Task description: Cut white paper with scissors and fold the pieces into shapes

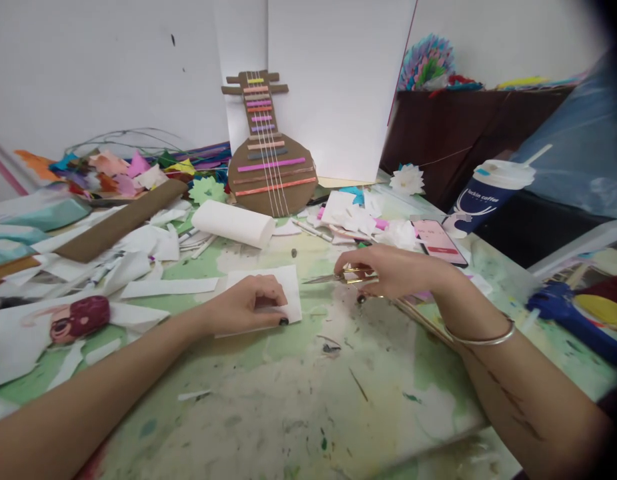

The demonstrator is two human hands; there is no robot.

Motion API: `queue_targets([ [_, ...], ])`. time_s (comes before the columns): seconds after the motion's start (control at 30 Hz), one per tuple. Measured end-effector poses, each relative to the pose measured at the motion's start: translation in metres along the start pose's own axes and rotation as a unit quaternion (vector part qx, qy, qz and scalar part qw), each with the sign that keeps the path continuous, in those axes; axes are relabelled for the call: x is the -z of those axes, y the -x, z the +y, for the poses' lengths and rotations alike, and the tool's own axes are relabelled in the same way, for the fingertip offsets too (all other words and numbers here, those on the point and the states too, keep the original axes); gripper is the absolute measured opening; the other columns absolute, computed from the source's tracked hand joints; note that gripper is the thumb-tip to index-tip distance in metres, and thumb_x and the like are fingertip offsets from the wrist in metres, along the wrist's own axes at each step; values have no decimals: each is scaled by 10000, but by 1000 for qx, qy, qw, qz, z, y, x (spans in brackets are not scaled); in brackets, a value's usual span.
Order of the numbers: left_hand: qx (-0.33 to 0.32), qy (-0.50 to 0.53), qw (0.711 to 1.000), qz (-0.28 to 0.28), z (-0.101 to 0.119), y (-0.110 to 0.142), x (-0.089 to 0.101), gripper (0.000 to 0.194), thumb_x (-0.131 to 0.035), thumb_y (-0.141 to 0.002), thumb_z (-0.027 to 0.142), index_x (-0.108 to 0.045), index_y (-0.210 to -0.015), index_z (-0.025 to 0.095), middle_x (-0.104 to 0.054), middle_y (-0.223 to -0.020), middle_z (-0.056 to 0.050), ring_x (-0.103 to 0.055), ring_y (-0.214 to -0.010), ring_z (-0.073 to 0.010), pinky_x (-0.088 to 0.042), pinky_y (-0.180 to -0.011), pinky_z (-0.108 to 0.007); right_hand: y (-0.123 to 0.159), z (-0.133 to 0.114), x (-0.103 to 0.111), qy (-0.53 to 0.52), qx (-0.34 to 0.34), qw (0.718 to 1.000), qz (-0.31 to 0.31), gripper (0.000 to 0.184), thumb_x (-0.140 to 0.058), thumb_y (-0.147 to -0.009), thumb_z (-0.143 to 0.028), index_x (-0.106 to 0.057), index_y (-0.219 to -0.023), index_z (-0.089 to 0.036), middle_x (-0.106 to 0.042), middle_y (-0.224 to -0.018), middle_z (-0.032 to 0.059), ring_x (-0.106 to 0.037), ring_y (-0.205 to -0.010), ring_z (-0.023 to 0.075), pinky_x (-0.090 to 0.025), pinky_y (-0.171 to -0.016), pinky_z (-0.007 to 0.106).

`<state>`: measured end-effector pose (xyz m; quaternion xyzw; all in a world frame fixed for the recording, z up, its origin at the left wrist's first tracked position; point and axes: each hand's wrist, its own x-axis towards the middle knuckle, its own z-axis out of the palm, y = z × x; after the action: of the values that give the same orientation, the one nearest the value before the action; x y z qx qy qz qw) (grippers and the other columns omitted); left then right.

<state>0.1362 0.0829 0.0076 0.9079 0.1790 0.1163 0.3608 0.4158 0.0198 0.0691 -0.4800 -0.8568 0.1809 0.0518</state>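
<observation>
While the left hand [249, 303], loosely curled without gripping, rests on seemingly uncut paper [293, 293] on the desk [268, 400], the right hand [401, 270] grips scissors [349, 275] just right of it, with cut scraps [171, 287] left and a seemingly finished lute [273, 179] far behind.

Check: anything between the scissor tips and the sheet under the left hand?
Nothing visible: the right hand holds scissors aimed at the right edge of the white sheet; the left hand lies short of that edge.

Paper [293, 293] partly covered, phone screen [439, 241] blurred
</observation>
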Motion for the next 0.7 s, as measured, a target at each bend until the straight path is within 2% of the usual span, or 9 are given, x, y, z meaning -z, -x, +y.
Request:
queue_targets([
  [0.1, -4, 6, 1000, -14, 0, 0, 3, 180, -591, -793, 339, -619, -786, 161, -600, -806, -38, -537, -762, -150, -416, -690, -249, 3, -6, -4, 1, 21, 1000, -21, 322, -627, -683, -241, -602, -1001, -195, -610, -877, 32, -504, -712, 137, -357, -610, 230],
  [0.27, 18, 16, 1000, -10, 0, 0, 3, 192, -576, -801, 344, -629, -787, 160, -597, -781, -32, -530, -712, -138, -413, -656, -243, 4, -8, -12, -36, 39, 998, -34, 375, -543, -668, -86, -624, -1023, -176, -635, -858, 31, -533, -704, 121, -385, -612, 217],
  [0.53, 23, 32, 999, 3, 3, -2, 2, 169, -583, -788, 309, -623, -738, 152, -584, -750, -24, -523, -704, -132, -410, -631, -231, -3, -10, -25, -51, 49, 997, -18, 370, -556, -697, -106, -624, -1053, -183, -652, -887, 37, -559, -706, 118, -410, -642, 222],
  [0.7, 38, 30, 999, 3, 3, -3, 2, 165, -584, -783, 306, -622, -728, 155, -580, -756, -23, -521, -696, -129, -412, -629, -234, -4, -12, -30, -48, 70, 996, -32, 395, -554, -697, -92, -621, -1072, -194, -635, -847, 31, -562, -725, 123, -405, -663, 226],
])
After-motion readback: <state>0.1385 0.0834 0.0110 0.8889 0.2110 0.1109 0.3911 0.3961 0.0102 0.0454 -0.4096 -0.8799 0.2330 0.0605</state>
